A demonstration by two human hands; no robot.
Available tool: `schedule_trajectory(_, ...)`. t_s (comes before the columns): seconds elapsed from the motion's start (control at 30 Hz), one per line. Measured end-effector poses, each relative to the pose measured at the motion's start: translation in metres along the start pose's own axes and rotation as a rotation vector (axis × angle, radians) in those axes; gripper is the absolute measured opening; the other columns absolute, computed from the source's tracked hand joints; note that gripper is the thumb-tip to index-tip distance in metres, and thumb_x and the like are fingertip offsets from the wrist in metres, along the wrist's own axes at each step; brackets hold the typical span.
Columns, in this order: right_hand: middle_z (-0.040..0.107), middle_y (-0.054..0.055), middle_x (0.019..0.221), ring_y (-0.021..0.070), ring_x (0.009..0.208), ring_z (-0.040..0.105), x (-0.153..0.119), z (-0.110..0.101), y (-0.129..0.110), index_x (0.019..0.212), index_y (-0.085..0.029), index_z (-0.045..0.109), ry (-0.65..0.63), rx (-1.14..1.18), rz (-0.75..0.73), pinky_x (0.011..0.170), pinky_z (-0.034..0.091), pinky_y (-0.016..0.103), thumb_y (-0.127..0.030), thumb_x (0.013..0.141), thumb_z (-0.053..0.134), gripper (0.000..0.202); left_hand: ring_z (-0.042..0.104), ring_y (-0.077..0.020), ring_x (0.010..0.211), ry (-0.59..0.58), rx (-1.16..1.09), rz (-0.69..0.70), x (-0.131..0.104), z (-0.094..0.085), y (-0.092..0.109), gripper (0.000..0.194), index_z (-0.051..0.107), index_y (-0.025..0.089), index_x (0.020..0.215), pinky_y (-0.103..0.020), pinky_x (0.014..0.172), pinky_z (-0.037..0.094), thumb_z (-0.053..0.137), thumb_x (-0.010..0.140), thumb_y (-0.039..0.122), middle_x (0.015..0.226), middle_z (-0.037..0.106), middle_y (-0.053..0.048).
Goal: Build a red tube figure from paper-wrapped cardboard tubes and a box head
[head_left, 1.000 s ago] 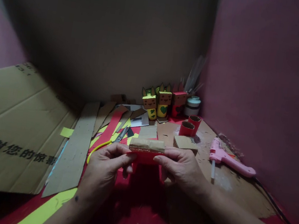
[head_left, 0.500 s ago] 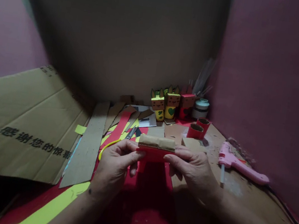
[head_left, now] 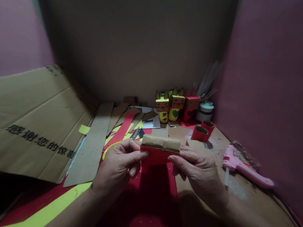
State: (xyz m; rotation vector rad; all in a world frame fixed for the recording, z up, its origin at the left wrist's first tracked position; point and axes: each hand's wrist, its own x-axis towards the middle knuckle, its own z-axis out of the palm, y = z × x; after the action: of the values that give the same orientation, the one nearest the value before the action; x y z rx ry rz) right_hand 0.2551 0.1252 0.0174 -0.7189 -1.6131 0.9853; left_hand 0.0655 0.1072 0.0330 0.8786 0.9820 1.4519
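One red-faced cardboard piece (head_left: pixel 159 155), its top edge plain tan

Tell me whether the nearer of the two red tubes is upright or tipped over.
Upright: the nearer red tube shows its open end on top and its red wall below.

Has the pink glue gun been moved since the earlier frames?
No. The pink glue gun keeps its place right of the front red tube; both slid right in the picture together, so the camera turned.
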Motion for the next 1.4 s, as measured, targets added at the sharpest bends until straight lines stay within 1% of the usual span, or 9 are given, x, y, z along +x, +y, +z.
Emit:
schedule_trajectory(0.4, 0.05, -0.004, 0.054, 0.0049, 0.046, 0.042, 0.007, 0.001, -0.006, 0.051, -0.016, 0.064, -0.029, -0.051, -0.021, 0.041, 0.031, 0.019, -0.026, 0.085, 0.067, 0.036, 0.034, -0.0026, 0.024, -0.037, -0.065, -0.052, 0.005, -0.004, 0.001, 0.036, 0.053, 0.019, 0.058, -0.01, 0.028, 0.026, 0.088, 0.05, 0.015, 0.03, 0.045, 0.011)
schedule_trajectory(0.5, 0.052, -0.003, 0.054, 0.0053, 0.047, 0.043, 0.008, 0.0, -0.008, 0.052, -0.016, 0.064, -0.045, -0.083, -0.012, 0.041, 0.031, 0.019, -0.027, 0.086, 0.066, 0.036, 0.035, -0.0014, 0.025, -0.037, -0.096, -0.064, 0.006, -0.004, 0.001, 0.036, 0.06, 0.017, 0.071, -0.011, 0.028, 0.027, 0.088, 0.05, 0.011, 0.039, 0.053, 0.01)
schedule_trajectory(0.57, 0.052, -0.003, 0.054, 0.0054, 0.047, 0.043, 0.009, -0.001, -0.009, 0.052, -0.016, 0.063, -0.049, -0.108, -0.003, 0.041, 0.031, 0.019, -0.027, 0.086, 0.066, 0.036, 0.038, -0.0004, 0.028, -0.048, -0.094, -0.078, 0.006, -0.004, 0.002, 0.044, 0.065, 0.015, 0.086, -0.011, 0.03, 0.029, 0.089, 0.049, 0.011, 0.052, 0.063, 0.007)
schedule_trajectory(0.63, 0.051, -0.004, 0.052, 0.0053, 0.046, 0.041, 0.009, -0.001, -0.01, 0.051, -0.016, 0.061, -0.045, -0.124, 0.006, 0.041, 0.03, 0.019, -0.027, 0.086, 0.066, 0.038, 0.044, -0.0007, 0.034, -0.07, -0.055, -0.11, 0.005, -0.005, 0.003, 0.048, 0.068, 0.011, 0.093, -0.011, 0.033, 0.032, 0.09, 0.05, 0.013, 0.061, 0.066, 0.003)
schedule_trajectory(0.73, 0.05, -0.004, 0.052, 0.005, 0.045, 0.039, 0.008, 0.0, -0.009, 0.051, -0.016, 0.061, -0.041, -0.121, 0.032, 0.04, 0.029, 0.02, -0.028, 0.086, 0.066, 0.037, 0.049, -0.0026, 0.044, -0.091, 0.011, -0.12, 0.003, -0.004, 0.004, 0.041, 0.072, 0.01, 0.091, -0.011, 0.041, 0.037, 0.091, 0.056, 0.019, 0.062, 0.064, 0.001)
schedule_trajectory(0.87, 0.052, -0.004, 0.053, 0.0056, 0.045, 0.04, 0.007, 0.002, -0.01, 0.053, -0.016, 0.062, -0.054, -0.098, 0.06, 0.04, 0.03, 0.02, -0.029, 0.085, 0.066, 0.035, 0.056, -0.0069, 0.059, -0.064, 0.096, -0.052, -0.001, -0.003, 0.001, 0.033, 0.076, 0.013, 0.092, -0.014, 0.052, 0.042, 0.087, 0.064, 0.027, 0.07, 0.066, -0.002)
schedule_trajectory(1.1, 0.054, -0.003, 0.05, 0.006, 0.043, 0.04, 0.007, 0.005, -0.013, 0.054, -0.017, 0.062, -0.07, -0.073, 0.117, 0.04, 0.031, 0.021, -0.033, 0.085, 0.066, 0.035, 0.048, -0.0057, 0.05, -0.011, 0.152, -0.031, -0.003, -0.004, -0.002, 0.026, 0.076, 0.013, 0.082, -0.015, 0.047, 0.036, 0.085, 0.063, 0.028, 0.059, 0.061, 0.0)
schedule_trajectory(1.27, 0.051, -0.005, 0.048, 0.0056, 0.041, 0.038, 0.006, 0.005, -0.014, 0.055, -0.017, 0.06, -0.057, 0.028, 0.199, 0.039, 0.032, 0.02, -0.035, 0.083, 0.067, 0.034, 0.058, -0.0116, 0.061, 0.005, 0.104, -0.033, -0.005, -0.001, 0.0, 0.028, 0.075, 0.013, 0.081, -0.02, 0.059, 0.048, 0.087, 0.059, 0.025, 0.067, 0.065, -0.002)
schedule_trajectory(1.4, 0.051, -0.004, 0.048, 0.0063, 0.044, 0.043, 0.007, 0.004, -0.014, 0.054, -0.016, 0.06, -0.05, 0.022, 0.213, 0.041, 0.034, 0.019, -0.036, 0.082, 0.068, 0.035, 0.058, -0.0114, 0.06, -0.016, 0.118, -0.021, -0.004, 0.0, -0.001, 0.027, 0.075, 0.013, 0.082, -0.022, 0.061, 0.049, 0.086, 0.06, 0.026, 0.066, 0.066, -0.002)
